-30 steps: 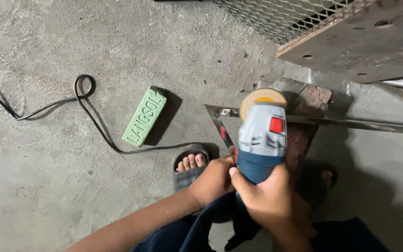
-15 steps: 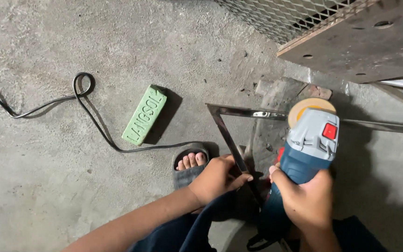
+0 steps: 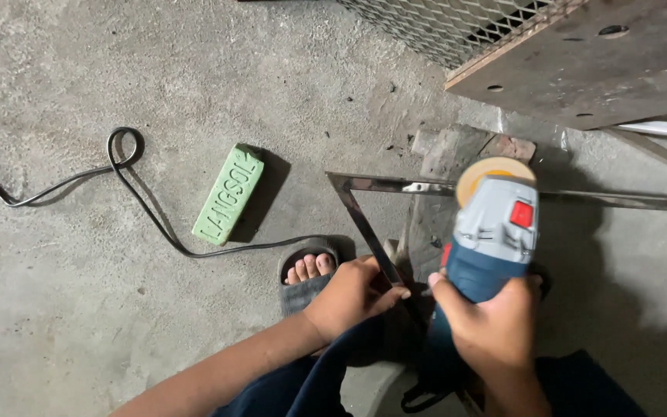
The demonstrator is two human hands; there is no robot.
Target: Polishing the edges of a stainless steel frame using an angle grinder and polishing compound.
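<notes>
— While the right hand [image 3: 496, 324] grips the blue angle grinder [image 3: 488, 247], where is its buffing wheel [image 3: 492, 170] now?

— Half a second ago it sat further right along the metal frame [image 3: 372, 232]; it has come back left and rests on the top bar. The left hand [image 3: 353, 293] is clamped on the slanted bar.

— Beyond the frame?

— A sandalled foot [image 3: 308, 274] just left; further left the green compound bar [image 3: 228, 194] and black cord [image 3: 129, 185]. No containers in view.
</notes>
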